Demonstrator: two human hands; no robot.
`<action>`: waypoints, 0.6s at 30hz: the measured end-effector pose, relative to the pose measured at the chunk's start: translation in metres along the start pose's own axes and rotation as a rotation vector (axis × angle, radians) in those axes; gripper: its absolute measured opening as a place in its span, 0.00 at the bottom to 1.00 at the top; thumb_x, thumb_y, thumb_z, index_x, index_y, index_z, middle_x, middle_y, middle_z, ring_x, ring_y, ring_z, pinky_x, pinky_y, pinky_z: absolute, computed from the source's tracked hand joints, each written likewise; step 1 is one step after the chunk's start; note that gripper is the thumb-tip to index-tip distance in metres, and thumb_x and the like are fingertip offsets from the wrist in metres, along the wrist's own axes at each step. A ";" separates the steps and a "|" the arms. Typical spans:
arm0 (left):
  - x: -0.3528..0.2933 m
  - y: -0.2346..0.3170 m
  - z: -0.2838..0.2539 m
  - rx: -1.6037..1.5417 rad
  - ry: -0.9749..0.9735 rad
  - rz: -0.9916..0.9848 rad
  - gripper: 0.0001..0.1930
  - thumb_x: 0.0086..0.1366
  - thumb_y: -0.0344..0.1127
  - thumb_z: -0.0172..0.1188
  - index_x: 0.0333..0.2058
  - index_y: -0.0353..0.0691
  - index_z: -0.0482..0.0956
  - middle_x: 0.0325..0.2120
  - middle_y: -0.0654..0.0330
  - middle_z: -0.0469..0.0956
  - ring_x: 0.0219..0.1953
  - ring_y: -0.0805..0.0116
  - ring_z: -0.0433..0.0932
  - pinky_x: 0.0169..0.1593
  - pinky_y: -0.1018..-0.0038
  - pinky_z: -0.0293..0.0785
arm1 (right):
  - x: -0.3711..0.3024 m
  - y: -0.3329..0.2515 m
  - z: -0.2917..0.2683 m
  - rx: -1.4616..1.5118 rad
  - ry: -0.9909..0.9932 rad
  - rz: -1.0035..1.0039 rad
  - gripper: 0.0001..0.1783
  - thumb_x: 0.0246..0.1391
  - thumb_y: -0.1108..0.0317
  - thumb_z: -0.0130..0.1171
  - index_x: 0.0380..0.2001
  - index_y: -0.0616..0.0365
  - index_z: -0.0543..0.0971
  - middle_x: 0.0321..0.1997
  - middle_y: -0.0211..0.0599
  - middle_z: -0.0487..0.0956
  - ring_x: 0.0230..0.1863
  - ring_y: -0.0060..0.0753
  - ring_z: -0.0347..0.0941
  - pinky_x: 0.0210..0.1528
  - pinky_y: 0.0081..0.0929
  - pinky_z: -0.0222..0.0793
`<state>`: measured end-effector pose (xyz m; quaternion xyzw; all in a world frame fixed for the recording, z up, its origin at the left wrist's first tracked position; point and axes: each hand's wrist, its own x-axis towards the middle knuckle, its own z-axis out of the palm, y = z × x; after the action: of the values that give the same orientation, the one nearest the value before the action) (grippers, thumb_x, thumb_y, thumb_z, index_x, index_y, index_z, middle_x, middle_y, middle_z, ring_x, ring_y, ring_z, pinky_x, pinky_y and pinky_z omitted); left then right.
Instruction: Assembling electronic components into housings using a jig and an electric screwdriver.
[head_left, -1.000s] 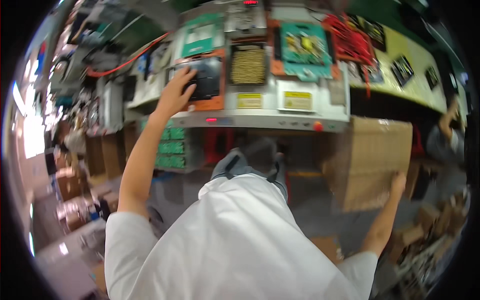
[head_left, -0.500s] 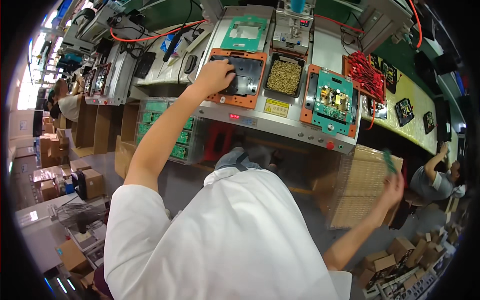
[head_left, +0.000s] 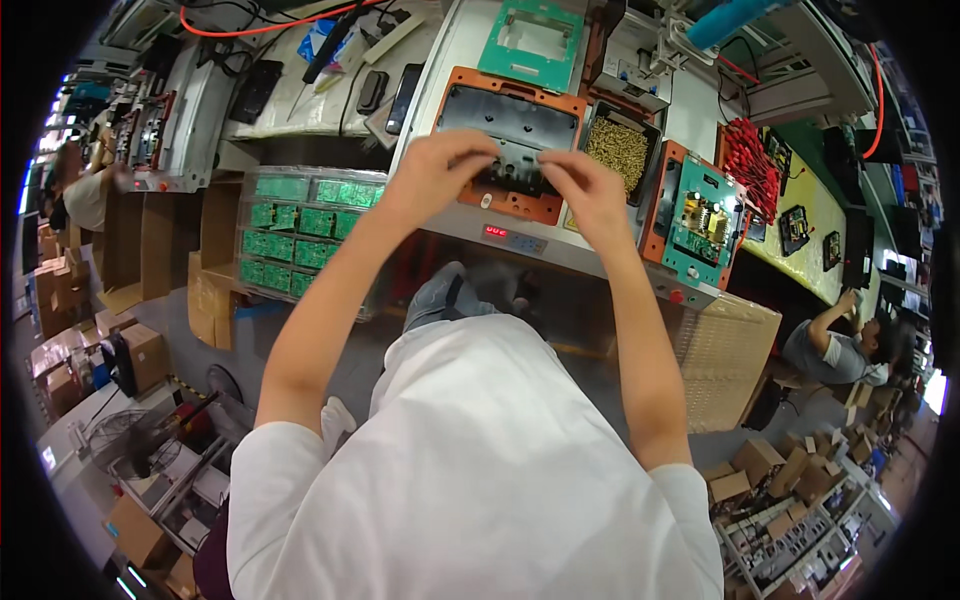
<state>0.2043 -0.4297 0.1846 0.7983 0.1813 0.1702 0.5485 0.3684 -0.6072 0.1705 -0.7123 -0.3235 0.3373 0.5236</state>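
Both hands pinch narrow: left hand (head_left: 432, 172) and right hand (head_left: 590, 190) grip the black part (head_left: 515, 165) over the orange-framed fixture (head_left: 505, 205) at the bench's front edge; seat it level, pressing both ends evenly

1. Two hands are seen at the bench: a left hand (head_left: 432, 172) and a right hand (head_left: 590, 195).
2. Two orange frames are counted: one with a black plate (head_left: 505, 140), one with a green board (head_left: 695, 220).
3. One green frame (head_left: 530, 42) is seen behind them.
4. One tray of brass screws (head_left: 618, 148) is counted.
5. One clear crate of green boards (head_left: 300, 235) is seen.
6. One other person (head_left: 835, 350) is seen seated at the right.
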 end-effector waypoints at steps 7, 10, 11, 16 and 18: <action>-0.005 -0.019 -0.002 0.367 -0.014 0.353 0.08 0.59 0.24 0.62 0.38 0.34 0.81 0.43 0.56 0.80 0.45 0.54 0.79 0.49 0.64 0.75 | -0.001 0.002 0.002 -0.465 -0.040 -0.457 0.09 0.50 0.74 0.67 0.37 0.61 0.82 0.46 0.39 0.83 0.46 0.42 0.79 0.50 0.33 0.73; -0.017 -0.007 -0.001 0.474 -0.099 0.360 0.09 0.58 0.25 0.63 0.38 0.35 0.81 0.47 0.57 0.79 0.48 0.56 0.77 0.53 0.64 0.72 | -0.008 0.002 -0.003 -0.589 -0.075 -0.644 0.11 0.47 0.74 0.68 0.36 0.58 0.82 0.46 0.35 0.81 0.48 0.43 0.76 0.51 0.36 0.72; -0.020 -0.004 -0.001 0.551 -0.135 0.377 0.09 0.57 0.25 0.63 0.38 0.35 0.81 0.48 0.58 0.79 0.49 0.57 0.77 0.54 0.63 0.71 | -0.009 0.001 -0.005 -0.592 -0.085 -0.643 0.11 0.47 0.74 0.68 0.36 0.58 0.82 0.46 0.35 0.81 0.48 0.43 0.76 0.51 0.36 0.72; -0.024 0.001 0.007 0.601 -0.061 0.353 0.10 0.57 0.26 0.63 0.39 0.35 0.82 0.51 0.59 0.77 0.50 0.57 0.76 0.54 0.64 0.71 | -0.004 -0.014 -0.015 -0.714 -0.165 -0.696 0.13 0.48 0.73 0.68 0.39 0.59 0.81 0.48 0.36 0.80 0.50 0.42 0.76 0.54 0.36 0.70; -0.023 0.003 0.013 0.603 0.007 0.382 0.10 0.58 0.26 0.63 0.39 0.35 0.82 0.51 0.59 0.77 0.50 0.58 0.76 0.51 0.65 0.73 | 0.010 -0.013 -0.029 -0.640 -0.049 -0.640 0.15 0.52 0.71 0.66 0.44 0.59 0.80 0.50 0.39 0.80 0.52 0.41 0.75 0.56 0.35 0.68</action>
<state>0.1908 -0.4525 0.1816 0.9432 0.0727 0.2113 0.2459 0.3965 -0.6114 0.1885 -0.6943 -0.6278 0.0584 0.3470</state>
